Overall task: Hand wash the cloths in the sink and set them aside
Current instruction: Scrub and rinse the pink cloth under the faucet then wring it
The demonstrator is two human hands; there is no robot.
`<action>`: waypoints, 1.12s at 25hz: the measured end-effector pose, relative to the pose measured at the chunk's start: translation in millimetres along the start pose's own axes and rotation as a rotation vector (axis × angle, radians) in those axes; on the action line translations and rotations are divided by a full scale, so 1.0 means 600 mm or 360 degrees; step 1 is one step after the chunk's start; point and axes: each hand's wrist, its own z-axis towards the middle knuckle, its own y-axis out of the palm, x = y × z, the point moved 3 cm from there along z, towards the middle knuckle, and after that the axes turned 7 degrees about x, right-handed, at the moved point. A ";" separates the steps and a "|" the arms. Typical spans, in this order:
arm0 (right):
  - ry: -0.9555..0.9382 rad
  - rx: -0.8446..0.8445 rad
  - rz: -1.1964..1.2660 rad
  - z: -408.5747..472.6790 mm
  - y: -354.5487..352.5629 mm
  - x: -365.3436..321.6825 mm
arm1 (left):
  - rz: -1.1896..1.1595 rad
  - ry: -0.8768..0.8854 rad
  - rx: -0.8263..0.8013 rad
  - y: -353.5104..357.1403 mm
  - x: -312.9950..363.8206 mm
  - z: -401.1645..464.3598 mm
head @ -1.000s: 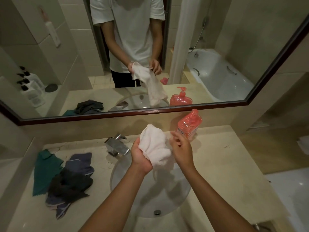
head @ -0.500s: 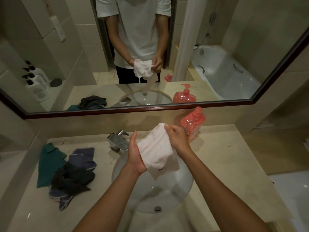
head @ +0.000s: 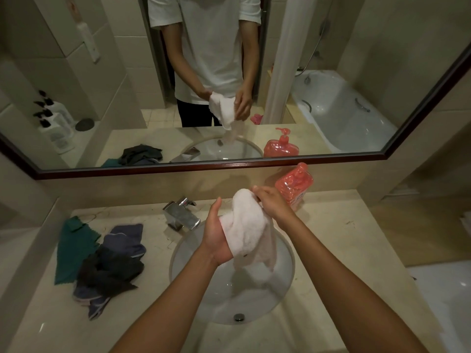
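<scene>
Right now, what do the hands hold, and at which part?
White cloth: right hand pinches its top end; left hand holds its left side, over the sink.

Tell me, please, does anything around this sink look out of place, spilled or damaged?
Nothing looks spilled or broken. The dark cloths lie in a crumpled heap on the counter left of the sink, beside a flat green cloth. The soap bottle stands upright. Both hands hold the white cloth over the basin.
</scene>
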 end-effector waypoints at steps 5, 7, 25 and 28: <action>0.0089 -0.0021 0.0270 -0.053 -0.003 0.057 | -0.0187 0.0175 0.0107 -0.011 -0.007 0.036; 0.0217 -0.0079 0.0382 -0.058 -0.001 0.088 | -0.0220 0.0160 0.0114 -0.008 -0.020 0.060; -0.0062 0.0297 -0.0176 0.257 -0.206 0.071 | -0.0438 0.0259 0.0298 0.130 -0.077 0.323; -0.0089 0.0182 -0.0279 0.285 -0.200 0.083 | -0.0451 0.0287 0.0332 0.122 -0.084 0.343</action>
